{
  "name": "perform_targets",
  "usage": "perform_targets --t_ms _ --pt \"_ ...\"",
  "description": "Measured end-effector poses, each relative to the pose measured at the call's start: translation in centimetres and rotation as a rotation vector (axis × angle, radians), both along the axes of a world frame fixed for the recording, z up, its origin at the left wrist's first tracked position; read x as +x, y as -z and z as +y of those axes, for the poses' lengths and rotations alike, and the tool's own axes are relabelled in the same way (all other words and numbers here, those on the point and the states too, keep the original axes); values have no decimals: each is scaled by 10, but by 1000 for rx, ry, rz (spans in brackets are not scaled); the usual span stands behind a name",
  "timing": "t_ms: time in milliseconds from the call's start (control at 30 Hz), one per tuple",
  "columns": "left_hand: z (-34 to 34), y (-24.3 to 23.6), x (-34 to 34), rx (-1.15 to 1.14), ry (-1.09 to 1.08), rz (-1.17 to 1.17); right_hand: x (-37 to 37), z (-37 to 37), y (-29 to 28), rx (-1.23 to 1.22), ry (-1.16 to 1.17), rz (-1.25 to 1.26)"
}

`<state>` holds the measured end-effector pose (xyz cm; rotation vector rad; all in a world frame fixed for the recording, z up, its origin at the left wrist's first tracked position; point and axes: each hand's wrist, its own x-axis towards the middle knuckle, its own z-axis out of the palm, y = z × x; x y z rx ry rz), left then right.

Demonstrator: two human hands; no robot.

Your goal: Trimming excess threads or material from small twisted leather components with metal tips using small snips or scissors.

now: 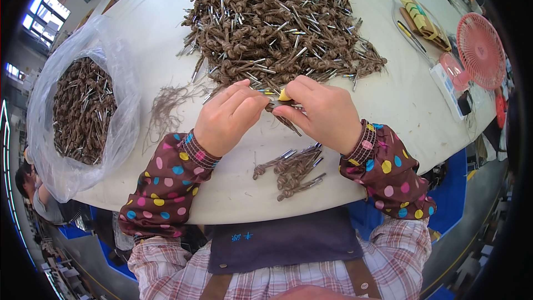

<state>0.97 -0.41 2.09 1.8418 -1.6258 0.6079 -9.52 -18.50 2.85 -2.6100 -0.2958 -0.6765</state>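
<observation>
My left hand (230, 115) and my right hand (326, 110) meet over the table at the near edge of a big pile of brown knotted cords (272, 28) with shiny metal tips. Both are closed, their fingertips pinching one brown cord (286, 122) whose end hangs down between them. A small yellow piece (285, 95) shows at my right index finger; I cannot make out whether it is a tool or a finger cover. Nearer to me, several knotted cords (297, 172) lie in a small bunch.
On the left, a clear plastic bag (125, 116) holds more cords. Loose brown thread scraps (165, 108) lie beside it. Toward the right edge are a pink fan (480, 50), a yellow package (419, 16) and a yellow-and-black pen-like tool (411, 34). The white table (166, 66) has a curved edge.
</observation>
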Motion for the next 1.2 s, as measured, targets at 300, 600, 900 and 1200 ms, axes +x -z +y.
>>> perform_targets --t_ms 300,600,900,1200 --pt "1 2 2 75 87 -12 -1 1 -5 -102 -12 -29" --pt "3 5 3 -72 -206 142 1 -9 2 532 -31 295" --pt "6 -12 4 67 -253 407 0 -12 6 442 22 324" --pt "7 -10 -1 354 -88 409 -4 -10 6 52 -99 64"
